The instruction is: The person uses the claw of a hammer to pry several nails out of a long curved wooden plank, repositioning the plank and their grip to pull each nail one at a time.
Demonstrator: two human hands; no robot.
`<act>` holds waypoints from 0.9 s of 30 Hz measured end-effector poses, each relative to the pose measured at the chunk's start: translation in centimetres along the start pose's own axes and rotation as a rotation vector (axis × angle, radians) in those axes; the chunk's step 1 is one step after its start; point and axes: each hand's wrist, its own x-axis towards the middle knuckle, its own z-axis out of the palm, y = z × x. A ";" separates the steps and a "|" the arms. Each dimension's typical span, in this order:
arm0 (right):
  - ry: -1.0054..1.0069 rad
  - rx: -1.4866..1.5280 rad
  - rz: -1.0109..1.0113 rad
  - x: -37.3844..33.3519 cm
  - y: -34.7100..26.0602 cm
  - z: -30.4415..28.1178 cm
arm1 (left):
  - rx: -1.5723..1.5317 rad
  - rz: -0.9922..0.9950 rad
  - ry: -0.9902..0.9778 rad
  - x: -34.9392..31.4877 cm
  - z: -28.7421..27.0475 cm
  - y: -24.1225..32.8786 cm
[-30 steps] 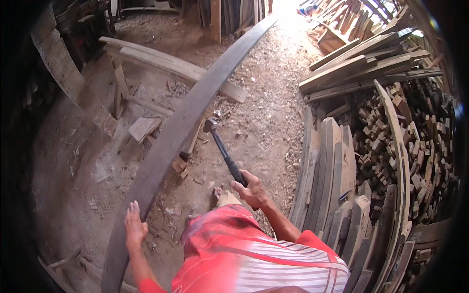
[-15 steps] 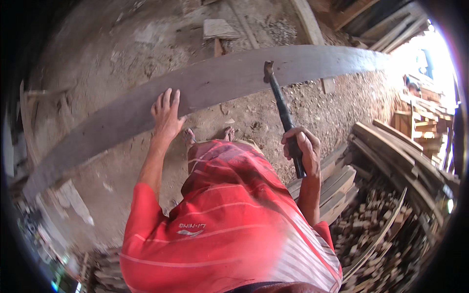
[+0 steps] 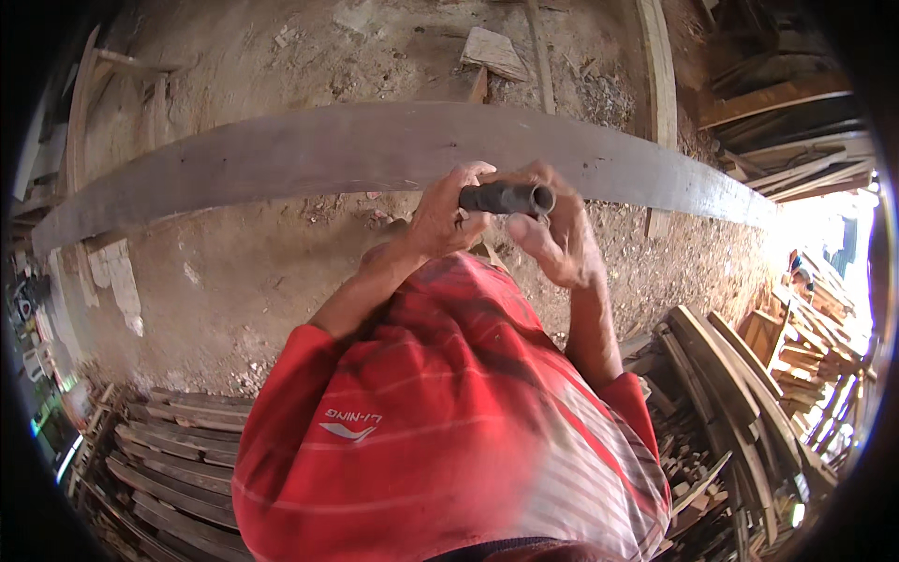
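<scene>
A hammer with a dark tubular handle (image 3: 506,198) is held in front of my body, its hollow butt end turned toward me and to the right; its head is hidden. My left hand (image 3: 444,214) is closed around the handle's left part. Around the butt end is my right hand (image 3: 567,239), slightly blurred, thumb below and fingers above, spread apart; whether it touches the handle is unclear. Just beyond both hands runs a long, curved grey-brown plank (image 3: 328,150), lying across the view from left to right.
Wooden supports, including a light block (image 3: 493,53) and a beam (image 3: 658,75), lie on the dirt floor (image 3: 243,272) beyond the plank. Curved timbers (image 3: 178,459) are stacked at lower left. More boards (image 3: 726,375) and wood scraps are piled at right.
My left hand has left the plank and come to the hammer. The hammer has turned and moved up and left, and my right hand's grip has loosened. The view has shifted.
</scene>
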 end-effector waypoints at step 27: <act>-0.381 0.666 -0.342 14.5 10.9 -6.6 | -0.006 -0.538 0.186 9.8 0.7 -2.8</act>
